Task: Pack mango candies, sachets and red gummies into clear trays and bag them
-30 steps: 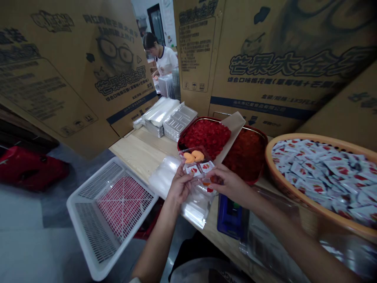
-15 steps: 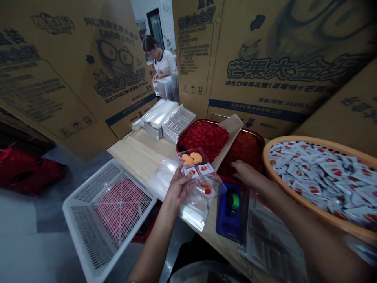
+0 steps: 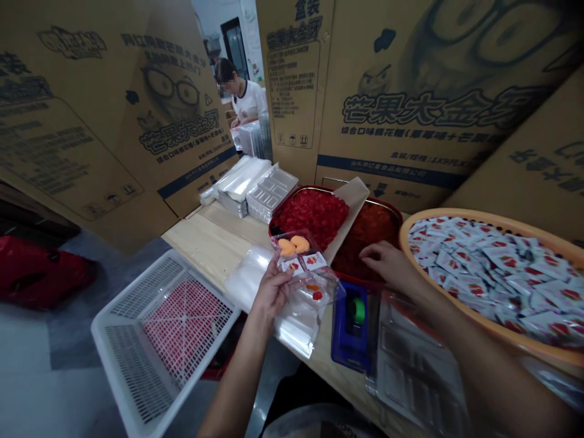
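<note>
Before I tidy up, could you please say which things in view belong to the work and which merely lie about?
Seemingly the job's: clear tray in the left hand, darker sweets by the right hand, red sweets, sachets.
Apparently unused: red item, cardboard boxes.

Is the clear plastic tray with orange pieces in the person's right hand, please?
No, the left hand holds that clear plastic tray, while the right hand is apart from it.

Walled by brown cartons across the upper frame; opening at top centre onto a pale wall and dark door. Floored in grey tiles, lower left. Furnished mid-frame with a wooden table. Dimly lit.
</note>
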Demonstrator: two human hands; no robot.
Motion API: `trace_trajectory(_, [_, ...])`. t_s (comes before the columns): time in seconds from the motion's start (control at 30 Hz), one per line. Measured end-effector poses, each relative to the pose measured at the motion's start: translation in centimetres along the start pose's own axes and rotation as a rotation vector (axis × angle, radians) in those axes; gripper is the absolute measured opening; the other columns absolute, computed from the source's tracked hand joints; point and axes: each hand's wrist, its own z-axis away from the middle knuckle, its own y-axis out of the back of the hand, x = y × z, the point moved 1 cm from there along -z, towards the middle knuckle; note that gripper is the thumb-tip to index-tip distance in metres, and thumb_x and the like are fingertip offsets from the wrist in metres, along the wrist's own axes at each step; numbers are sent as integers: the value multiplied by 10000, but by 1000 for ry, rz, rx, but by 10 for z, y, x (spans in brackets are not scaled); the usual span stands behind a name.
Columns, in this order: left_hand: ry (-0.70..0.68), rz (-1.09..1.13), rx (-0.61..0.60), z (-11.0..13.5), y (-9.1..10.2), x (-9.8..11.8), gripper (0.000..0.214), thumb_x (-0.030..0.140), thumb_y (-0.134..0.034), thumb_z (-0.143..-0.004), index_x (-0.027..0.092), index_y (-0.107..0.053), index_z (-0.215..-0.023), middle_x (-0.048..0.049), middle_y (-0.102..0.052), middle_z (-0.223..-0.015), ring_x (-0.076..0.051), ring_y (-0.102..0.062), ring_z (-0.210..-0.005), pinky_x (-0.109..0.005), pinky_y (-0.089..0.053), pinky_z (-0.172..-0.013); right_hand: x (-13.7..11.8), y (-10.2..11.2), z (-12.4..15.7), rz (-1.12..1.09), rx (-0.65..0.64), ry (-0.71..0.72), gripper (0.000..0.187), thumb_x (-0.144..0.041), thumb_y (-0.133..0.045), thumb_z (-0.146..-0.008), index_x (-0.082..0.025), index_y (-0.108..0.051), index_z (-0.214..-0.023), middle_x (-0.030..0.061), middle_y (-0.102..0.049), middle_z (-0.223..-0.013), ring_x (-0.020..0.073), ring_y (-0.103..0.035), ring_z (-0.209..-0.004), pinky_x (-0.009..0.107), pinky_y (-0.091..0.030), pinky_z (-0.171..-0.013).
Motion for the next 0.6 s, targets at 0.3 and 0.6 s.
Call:
trace_trajectory(0.3, [-17, 14, 6, -1, 1, -2, 709, 54, -664, -692, 265, -422, -1324, -56, -622, -1145, -187, -643, -939, -364, -513, -862, -99, -22, 50, -295, -304, 567, 109, -169, -523, -828, -202, -611, -775, 29, -528, -852, 154, -530, -807, 269, -440, -733])
trace_trajectory(0.6, [-1, 44, 20, 1, -1, 1, 697, 30, -660, -673, 249, -440, -1298, -49, -635, -1079, -143, -646, -810, -286, -537, -730, -98, -38, 47, -227, -294, 671, 153, -145, -519, -847, -220, -640, -904, 39, -558, -934, 166, -539, -906, 276, -429, -803])
